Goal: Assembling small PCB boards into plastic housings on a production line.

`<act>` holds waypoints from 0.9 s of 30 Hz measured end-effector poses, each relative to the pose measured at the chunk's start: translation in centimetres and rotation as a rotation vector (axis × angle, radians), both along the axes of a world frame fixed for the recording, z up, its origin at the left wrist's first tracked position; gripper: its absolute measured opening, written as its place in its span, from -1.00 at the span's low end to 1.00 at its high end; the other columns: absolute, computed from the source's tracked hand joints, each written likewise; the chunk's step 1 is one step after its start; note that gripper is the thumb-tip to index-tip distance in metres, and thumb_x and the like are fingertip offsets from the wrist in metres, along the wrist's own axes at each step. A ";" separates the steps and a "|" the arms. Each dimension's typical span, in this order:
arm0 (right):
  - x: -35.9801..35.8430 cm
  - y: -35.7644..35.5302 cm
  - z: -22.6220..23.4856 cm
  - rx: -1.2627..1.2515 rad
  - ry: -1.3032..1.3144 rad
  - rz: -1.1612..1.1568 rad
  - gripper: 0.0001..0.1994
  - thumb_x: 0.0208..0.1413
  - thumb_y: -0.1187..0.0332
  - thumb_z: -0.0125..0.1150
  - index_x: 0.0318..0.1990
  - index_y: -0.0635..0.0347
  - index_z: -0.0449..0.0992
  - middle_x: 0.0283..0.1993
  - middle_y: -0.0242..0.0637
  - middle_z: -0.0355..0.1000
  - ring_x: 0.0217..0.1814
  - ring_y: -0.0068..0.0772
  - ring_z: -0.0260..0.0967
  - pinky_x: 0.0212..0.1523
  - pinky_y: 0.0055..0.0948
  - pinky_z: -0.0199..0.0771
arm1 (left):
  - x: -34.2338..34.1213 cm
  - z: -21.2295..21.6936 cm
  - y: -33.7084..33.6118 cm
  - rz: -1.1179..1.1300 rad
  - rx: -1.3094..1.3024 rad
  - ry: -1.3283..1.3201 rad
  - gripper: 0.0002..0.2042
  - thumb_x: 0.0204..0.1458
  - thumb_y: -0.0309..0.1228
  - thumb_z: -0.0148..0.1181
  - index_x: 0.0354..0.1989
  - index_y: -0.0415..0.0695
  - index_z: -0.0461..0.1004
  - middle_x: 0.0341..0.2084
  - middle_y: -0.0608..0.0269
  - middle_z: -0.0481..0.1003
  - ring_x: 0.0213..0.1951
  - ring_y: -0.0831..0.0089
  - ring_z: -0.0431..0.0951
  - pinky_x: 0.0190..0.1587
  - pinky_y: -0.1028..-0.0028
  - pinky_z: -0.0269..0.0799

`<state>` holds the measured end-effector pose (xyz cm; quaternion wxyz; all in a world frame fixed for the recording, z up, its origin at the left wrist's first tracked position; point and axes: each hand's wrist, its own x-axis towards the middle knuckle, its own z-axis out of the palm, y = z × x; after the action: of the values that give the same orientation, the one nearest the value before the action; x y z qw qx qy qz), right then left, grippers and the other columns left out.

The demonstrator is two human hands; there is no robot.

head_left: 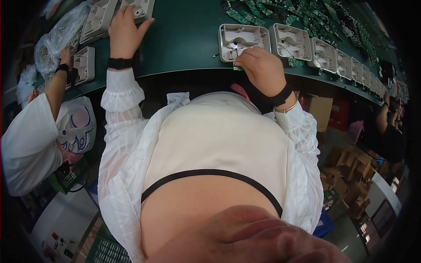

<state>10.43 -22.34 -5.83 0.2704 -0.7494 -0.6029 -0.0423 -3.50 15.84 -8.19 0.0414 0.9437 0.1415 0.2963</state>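
My left hand (124, 34) reaches to the far left, fingers stretched out and thumb spread, touching a white plastic housing (142, 11). Closer to the middle, my right hand (262, 69) is closed in a pinch at the front edge of another open white housing (224, 41). A small green circuit board (237, 67) pokes out under its fingertips. Inside that housing are moulded ribs, a dark round part and thin wires. The palm side of the right hand is hidden.
A row of similar housings (293, 41) runs along the green table (184, 39) to the right. Green circuit boards (302, 13) are heaped behind them. At left, a co-worker's hand (65, 59) is beside a clear bag of small parts (57, 44). Cardboard boxes (351, 175) lie at right.
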 end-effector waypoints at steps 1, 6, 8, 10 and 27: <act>0.2 -0.1 0.0 -0.001 -0.002 -0.003 -0.92 0.07 0.40 0.40 -0.30 0.14 0.63 -0.30 -0.33 0.55 -0.23 -0.17 0.52 -0.29 -0.25 0.54 | 0.2 -0.6 0.7 0.086 0.087 0.053 -0.44 0.08 -0.04 0.41 0.16 -0.14 0.51 0.12 0.02 0.54 0.11 0.07 0.57 0.14 0.03 0.43; 0.7 -1.1 0.4 -0.103 -0.095 -0.074 -0.90 0.10 0.39 0.37 -0.24 0.14 0.62 -0.23 -0.34 0.56 -0.17 -0.18 0.53 -0.25 -0.26 0.56 | 1.2 -0.9 1.2 0.185 0.129 0.289 -0.53 0.12 0.02 0.33 0.05 -0.06 0.62 0.08 0.18 0.58 0.06 0.12 0.61 0.19 -0.18 0.31; 0.8 -1.0 0.2 -0.158 -0.134 -0.096 -0.88 0.12 0.39 0.36 -0.19 0.13 0.62 -0.16 -0.33 0.56 -0.12 -0.19 0.53 -0.22 -0.26 0.57 | 1.5 -0.9 1.4 0.209 0.151 0.313 -0.54 0.13 0.04 0.31 0.05 -0.03 0.62 0.09 0.24 0.58 0.05 0.14 0.61 0.20 -0.18 0.29; 0.4 -1.1 0.2 -0.136 -0.135 -0.115 -0.85 0.12 0.39 0.36 -0.16 0.13 0.62 -0.13 -0.32 0.56 -0.11 -0.18 0.53 -0.21 -0.26 0.57 | 1.8 -0.9 1.4 0.265 0.201 0.369 -0.55 0.14 0.07 0.27 0.06 0.03 0.63 0.11 0.36 0.58 0.05 0.17 0.62 0.22 -0.17 0.26; 14.6 2.4 6.4 -0.252 0.247 -0.308 -0.81 0.28 0.38 0.27 -0.02 0.23 0.59 -0.30 -0.27 0.56 -0.32 -0.39 0.53 -0.29 -0.49 0.55 | -3.9 1.8 -8.1 -0.063 -0.013 0.041 -0.84 0.14 -0.21 0.34 -0.20 0.05 0.71 -0.08 0.46 0.65 0.03 0.30 0.63 0.32 -0.20 0.08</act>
<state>24.99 -19.98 0.54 0.2366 -0.8600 -0.4442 0.0846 -7.39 7.76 -6.40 0.0541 0.9532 0.1147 0.2743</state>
